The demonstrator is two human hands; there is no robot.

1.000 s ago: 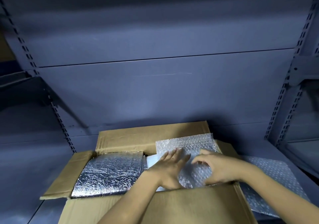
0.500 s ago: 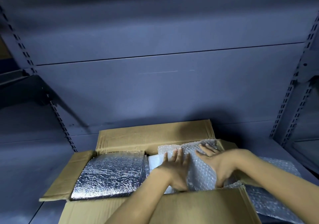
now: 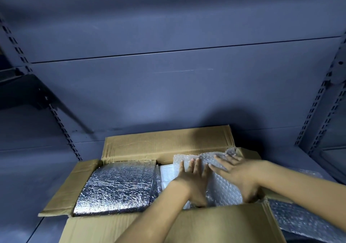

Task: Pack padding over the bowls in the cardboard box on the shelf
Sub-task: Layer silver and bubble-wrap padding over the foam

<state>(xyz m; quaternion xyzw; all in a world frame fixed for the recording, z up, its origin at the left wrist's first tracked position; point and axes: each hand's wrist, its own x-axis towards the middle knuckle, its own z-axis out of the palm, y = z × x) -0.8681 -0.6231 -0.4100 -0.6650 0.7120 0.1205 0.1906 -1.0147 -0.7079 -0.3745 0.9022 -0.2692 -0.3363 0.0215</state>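
- While my left hand (image 3: 194, 179) keeps to the middle of the bubble wrap (image 3: 224, 188), my right hand (image 3: 237, 173) has slid from the near part of the sheet out toward the far right corner of the cardboard box (image 3: 168, 141)
- Both hands now lie open and flat, fingers straight and spread, palms pressing the sheet down; neither grips anything
- Its far edge stood higher against the back flap a second ago; it sits lower now, though it is crumpled along that wall
- I judge the right half nearly covered, and this the smoothing and tucking step; the bowls are hidden under the padding, so I cannot say how they sit
- This wrap is thin, clear and pimpled; I expect it to spring back, so corners may lift once I let go
- On the left lies a foil pad (image 3: 118, 184), a flat silver rectangle, crinkled and quilted
- Between them shows a smooth white strip (image 3: 166, 173); I cannot tell what it is
- Plain brown board forms the box, flaps folded out, on the grey metal shelf (image 3: 46, 167)
- Outside, by the right flap, lies loose wrap (image 3: 299, 222)
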